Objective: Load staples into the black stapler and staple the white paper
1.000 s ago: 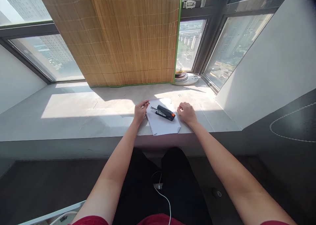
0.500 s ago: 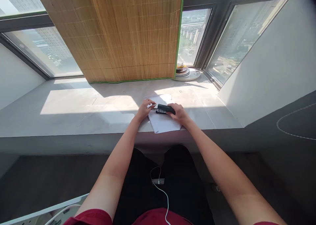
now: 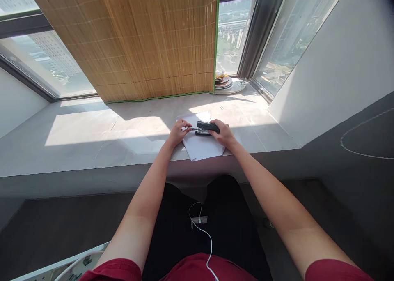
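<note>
Over the white paper [image 3: 203,148], the black stapler [image 3: 207,126] is opened but apparently not yet closed up, its slim metal rail [image 3: 195,129] exposed, the right hand [image 3: 224,133] grasping it, the left hand [image 3: 177,133] having fingertips at the rail's end, whether gripping I cannot tell.

Black stapler [image 3: 206,125] is sitting sideways, gap showing between its top arm and base. Right fingers [image 3: 217,123] are wrapped around the back end, and a thin metal strip [image 3: 194,129] pokes out to the left fingertips [image 3: 188,126]. White paper [image 3: 203,148] lies under it, kinda askew.
</note>
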The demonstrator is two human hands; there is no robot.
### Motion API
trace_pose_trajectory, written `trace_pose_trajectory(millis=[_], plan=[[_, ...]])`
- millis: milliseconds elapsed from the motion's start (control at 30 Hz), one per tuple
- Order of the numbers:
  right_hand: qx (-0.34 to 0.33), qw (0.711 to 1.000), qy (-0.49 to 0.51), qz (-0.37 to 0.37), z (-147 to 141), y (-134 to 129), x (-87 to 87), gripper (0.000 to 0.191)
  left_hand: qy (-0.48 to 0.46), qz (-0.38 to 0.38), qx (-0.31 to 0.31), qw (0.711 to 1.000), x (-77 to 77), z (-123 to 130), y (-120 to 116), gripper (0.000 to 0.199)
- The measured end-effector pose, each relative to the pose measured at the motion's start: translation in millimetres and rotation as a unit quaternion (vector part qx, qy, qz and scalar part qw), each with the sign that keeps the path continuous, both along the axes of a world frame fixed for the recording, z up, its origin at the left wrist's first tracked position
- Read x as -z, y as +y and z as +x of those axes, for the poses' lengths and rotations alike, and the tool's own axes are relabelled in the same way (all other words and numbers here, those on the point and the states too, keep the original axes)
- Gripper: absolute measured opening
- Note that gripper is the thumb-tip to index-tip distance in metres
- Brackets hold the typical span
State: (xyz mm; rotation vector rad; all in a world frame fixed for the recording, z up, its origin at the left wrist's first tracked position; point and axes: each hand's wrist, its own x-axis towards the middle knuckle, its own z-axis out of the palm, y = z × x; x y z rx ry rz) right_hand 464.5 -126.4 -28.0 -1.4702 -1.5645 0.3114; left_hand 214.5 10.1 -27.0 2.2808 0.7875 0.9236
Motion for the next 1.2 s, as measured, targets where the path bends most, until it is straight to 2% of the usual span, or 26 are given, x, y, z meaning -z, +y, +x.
trace_pose_trajectory(millis=[133,400,933,1200], plan=[[0.002,1.0,0.012,-0.007,-0.6,-1.2,-2.5,0.03,0.007,0.003,0.03,1.0,0.2,0.0,0.3,0.011],[-0.009,0.999,0.03,-0.008,-0.5,-1.4,-5.1,0.03,0.004,0.002,0.048,0.999,-5.2,-0.9,-4.5,0.011],[-0.001,0.993,0.115,0.012,6.3,-1.8,-2.8,0.035,0.011,-0.02,0.037,0.999,-8.1,-2.2,-6.8,0.02],[0.007,0.976,0.215,0.016,7.9,-5.2,-7.9,0.04,-0.068,-0.06,0.055,0.994,-8.5,-0.8,-7.1,0.028]])
